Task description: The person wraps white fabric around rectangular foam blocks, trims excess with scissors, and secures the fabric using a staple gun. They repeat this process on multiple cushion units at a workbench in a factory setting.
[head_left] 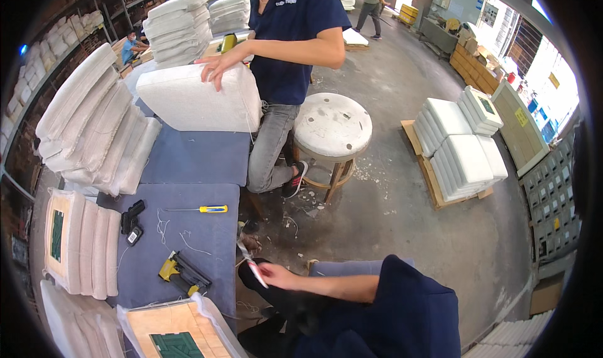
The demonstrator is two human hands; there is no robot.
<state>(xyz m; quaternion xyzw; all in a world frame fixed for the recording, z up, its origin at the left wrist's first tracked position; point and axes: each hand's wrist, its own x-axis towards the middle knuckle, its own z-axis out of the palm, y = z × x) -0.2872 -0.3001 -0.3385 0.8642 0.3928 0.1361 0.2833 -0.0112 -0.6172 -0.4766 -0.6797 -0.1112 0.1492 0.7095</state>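
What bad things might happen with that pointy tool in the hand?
1. The right hand holds a small pointed tool with a red handle close to the leg; a slip might poke it.
2. The other hand sits right by the tip, so its fingers might get nicked.
3. The staple gun lies near the table's edge and might get knocked off.

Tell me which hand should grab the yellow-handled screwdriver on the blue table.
Left, probably. The left hand sits at the blue table edge, nearer the screwdriver, while the right hand already grips a red-handled tool. Whether the left is free is unclear.
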